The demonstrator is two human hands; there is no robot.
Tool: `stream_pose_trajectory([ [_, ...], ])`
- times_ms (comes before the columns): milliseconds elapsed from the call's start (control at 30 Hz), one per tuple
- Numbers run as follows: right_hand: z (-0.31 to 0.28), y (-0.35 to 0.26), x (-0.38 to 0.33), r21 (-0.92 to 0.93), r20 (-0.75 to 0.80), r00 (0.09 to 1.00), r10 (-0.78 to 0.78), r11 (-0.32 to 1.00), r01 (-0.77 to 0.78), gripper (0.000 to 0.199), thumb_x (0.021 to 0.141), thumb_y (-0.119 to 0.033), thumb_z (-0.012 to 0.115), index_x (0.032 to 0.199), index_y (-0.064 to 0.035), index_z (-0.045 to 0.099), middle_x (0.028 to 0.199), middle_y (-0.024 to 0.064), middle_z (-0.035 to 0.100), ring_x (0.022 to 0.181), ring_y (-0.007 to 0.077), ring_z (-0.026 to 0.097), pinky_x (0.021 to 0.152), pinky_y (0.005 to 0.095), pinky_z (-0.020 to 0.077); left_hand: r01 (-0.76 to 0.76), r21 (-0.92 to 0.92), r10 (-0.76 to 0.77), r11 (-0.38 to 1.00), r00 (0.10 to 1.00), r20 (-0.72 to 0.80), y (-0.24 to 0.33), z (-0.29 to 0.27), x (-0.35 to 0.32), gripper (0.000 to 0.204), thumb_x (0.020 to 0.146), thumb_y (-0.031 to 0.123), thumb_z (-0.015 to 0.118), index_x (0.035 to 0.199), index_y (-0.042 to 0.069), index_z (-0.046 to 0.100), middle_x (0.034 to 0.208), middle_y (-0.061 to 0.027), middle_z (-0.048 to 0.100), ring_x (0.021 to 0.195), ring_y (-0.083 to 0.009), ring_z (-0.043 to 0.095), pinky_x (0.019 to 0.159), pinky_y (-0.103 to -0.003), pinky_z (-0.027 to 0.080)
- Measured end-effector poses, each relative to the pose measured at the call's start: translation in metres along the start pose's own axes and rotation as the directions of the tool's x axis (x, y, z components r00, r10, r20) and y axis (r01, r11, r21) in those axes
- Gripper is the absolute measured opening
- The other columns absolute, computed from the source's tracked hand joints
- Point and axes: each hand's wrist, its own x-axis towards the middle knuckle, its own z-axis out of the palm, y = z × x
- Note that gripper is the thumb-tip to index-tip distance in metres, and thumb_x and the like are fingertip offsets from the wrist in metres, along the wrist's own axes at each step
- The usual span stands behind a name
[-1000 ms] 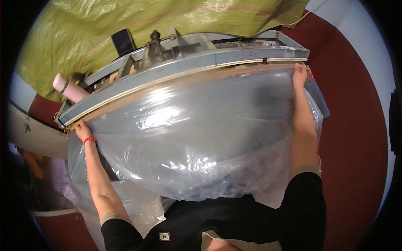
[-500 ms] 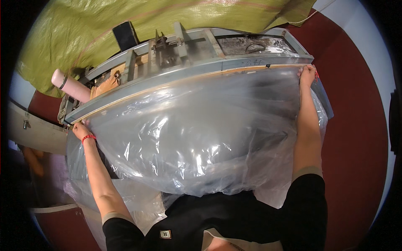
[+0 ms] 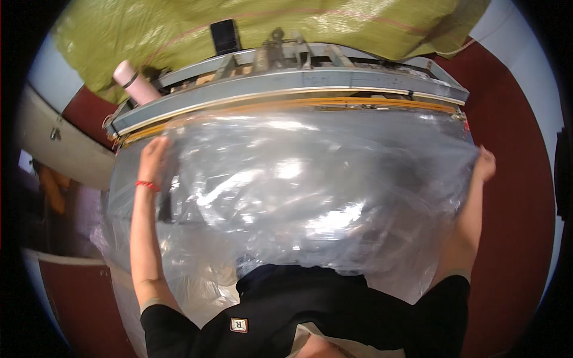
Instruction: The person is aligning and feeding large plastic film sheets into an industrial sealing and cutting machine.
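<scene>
A wide clear plastic sheet (image 3: pixel 286 185), wrinkled and shiny, stretches between my hands and hangs toward my body. My left hand (image 3: pixel 155 156), with a red bracelet at the wrist, is closed on the sheet's left corner, slightly blurred. On the other side my right hand (image 3: pixel 486 164) grips the right corner and pulls it taut, out past the work surface's side. Just beyond the sheet's far edge runs an orange strip (image 3: pixel 304 104) below a grey metal bar (image 3: pixel 286 82). A gap shows between the bar and the strip at the right.
Behind the bar, the metal frame holds a clamp-like fitting (image 3: pixel 276 51). A pink flask (image 3: pixel 138 83) leans at its left, and a dark flat phone-like object (image 3: pixel 225 37) stands at the back. Yellow-green tarp (image 3: pixel 358 24) covers the rear. Red floor (image 3: pixel 513 209) lies right; a pale panel (image 3: pixel 74 140) left.
Both hands have left the bar with the sheet's edge and come nearer to me, the right one also outward. The bar now sits apart from the orange strip, which shows more.
</scene>
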Motion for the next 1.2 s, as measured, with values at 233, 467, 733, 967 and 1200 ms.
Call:
stream_pose_trajectory([
  [233, -0.035, -0.077, 0.006, 0.111, -0.131, 0.920, -0.369, 0.917, 0.383, 0.030, 0.078, -0.023, 0.058, 0.099, -0.0025, 0.058, 0.102, 0.0134, 0.057, 0.094, 0.0245, 0.054, 0.082, 0.0317, 0.0410, -0.106, -0.291, 0.179, 0.951, 0.956, 0.235, 0.074, 0.088, -0.053, 0.015, 0.079, 0.025, 0.057, 0.079, 0.010, 0.057, 0.056, 0.0101, 0.040, 0.045, 0.0005, 0.028, 0.040, -0.017, 0.018],
  [467, -0.042, -0.375, -0.222, 0.943, 0.208, 0.256, -0.944, 0.263, 0.206, 0.036, 0.068, -0.005, 0.064, 0.103, -0.0054, 0.054, 0.104, 0.0063, 0.053, 0.100, 0.0190, 0.048, 0.087, 0.0292, 0.0378, -0.066, -0.155, 0.115, 0.986, 0.935, 0.336, 0.105, 0.074, -0.094, 0.016, 0.081, 0.022, 0.057, 0.080, 0.006, 0.057, 0.055, 0.0070, 0.044, 0.041, 0.0000, 0.031, 0.037, -0.017, 0.024],
  [733, -0.041, -0.424, -0.331, 0.837, 0.215, -0.058, -0.975, 0.214, -0.504, 0.017, 0.078, -0.007, 0.056, 0.094, -0.0049, 0.058, 0.085, 0.0007, 0.057, 0.069, 0.0067, 0.050, 0.059, 0.0193, 0.0410, -0.705, 0.147, 0.678, 0.694, 0.708, 0.198, 0.099, 0.064, -0.094, 0.008, 0.074, 0.007, 0.062, 0.079, 0.002, 0.058, 0.064, 0.0007, 0.053, 0.055, -0.0060, 0.048, 0.048, -0.021, 0.040],
  [967, -0.037, -0.434, -0.366, 0.545, 0.550, -0.101, -0.829, 0.448, -0.709, 0.025, 0.083, -0.016, 0.051, 0.105, -0.0057, 0.053, 0.078, -0.0029, 0.056, 0.060, 0.0024, 0.045, 0.048, 0.0168, 0.0354, -0.627, 0.700, 0.874, 0.342, 0.485, 0.007, 0.076, 0.088, -0.078, 0.031, 0.057, 0.007, 0.068, 0.081, 0.006, 0.048, 0.080, -0.0091, 0.051, 0.075, -0.0267, 0.050, 0.062, -0.034, 0.042],
  [1200, 0.048, -0.335, -0.231, 0.476, 0.880, 0.454, -0.141, 0.287, -0.832, 0.043, 0.082, -0.032, 0.052, 0.113, -0.0037, 0.046, 0.109, 0.0095, 0.051, 0.096, 0.0183, 0.050, 0.078, 0.0298, 0.0411, -0.353, 0.890, 0.656, 0.289, 0.750, 0.085, -0.008, 0.038, -0.097, 0.025, 0.052, 0.001, 0.059, 0.075, 0.009, 0.052, 0.072, -0.0029, 0.048, 0.076, -0.0211, 0.047, 0.064, -0.033, 0.035],
])
